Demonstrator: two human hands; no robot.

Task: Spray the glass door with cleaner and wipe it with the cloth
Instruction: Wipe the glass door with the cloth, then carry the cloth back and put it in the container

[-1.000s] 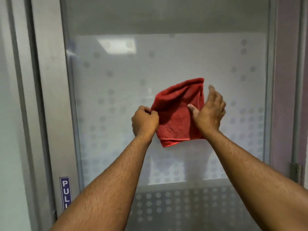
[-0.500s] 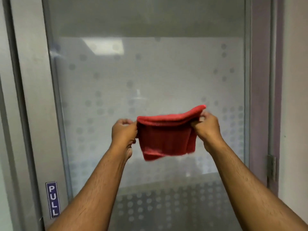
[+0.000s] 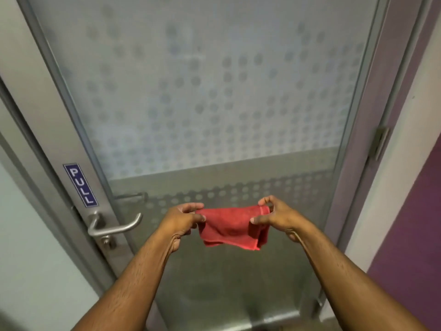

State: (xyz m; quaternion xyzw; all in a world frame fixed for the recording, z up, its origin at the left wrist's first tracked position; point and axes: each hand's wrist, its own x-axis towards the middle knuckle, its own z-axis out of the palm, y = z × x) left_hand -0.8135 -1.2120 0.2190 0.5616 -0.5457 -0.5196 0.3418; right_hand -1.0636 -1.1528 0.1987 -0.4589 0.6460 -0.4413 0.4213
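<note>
The frosted, dotted door [image 3: 214, 103] fills the view. Low before it hangs the folded red cloth [image 3: 231, 228], apart from the glass, its top corners pinched by left hand [image 3: 183, 220] and right hand [image 3: 276, 218]. Such light pinches could let a corner slip, dropping it.

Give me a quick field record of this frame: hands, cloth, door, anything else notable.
left hand: pinches the left end of the cloth
right hand: pinches the right end of the cloth
cloth: red, folded, stretched between both hands, sagging below them, held in front of the glass
glass door: frosted with a dot pattern, metal frame
door handle: metal lever, left of the hands, untouched
sign: blue, reads PULL, above the handle
spray cleaner: not in view
wall: purple, to the right
</note>
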